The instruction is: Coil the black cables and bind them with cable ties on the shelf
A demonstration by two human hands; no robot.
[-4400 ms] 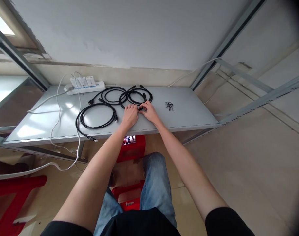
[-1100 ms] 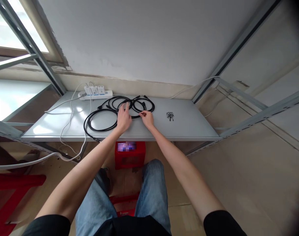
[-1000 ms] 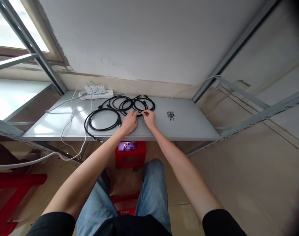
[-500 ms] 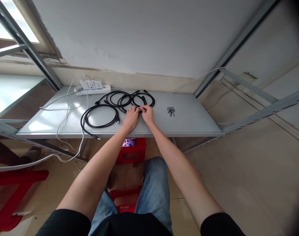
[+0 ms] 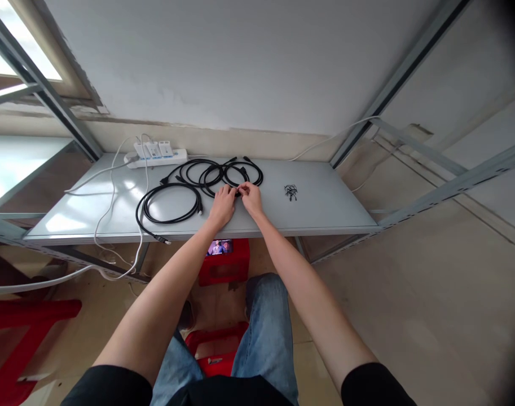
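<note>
Three coiled black cables lie on a grey shelf [image 5: 325,208]: one coil at the left [image 5: 168,204], one in the middle [image 5: 196,172], one at the right [image 5: 249,170]. My left hand [image 5: 222,204] and my right hand [image 5: 252,197] meet at the near edge of the right coil. Fingers of both hands are curled and pinch that cable where they touch. What lies between the fingertips is too small to make out beyond the black cable.
A white power strip [image 5: 155,155] with plugged-in adapters and white cords sits at the shelf's back left. A small heap of black twist ties [image 5: 291,193] lies to the right. Red stools [image 5: 225,260] stand below, one carrying a phone. Metal uprights flank the shelf.
About a second ago my left hand was raised with spread fingers over the middle coil; it has come down beside my right hand, and both now pinch the right coil's near edge.
</note>
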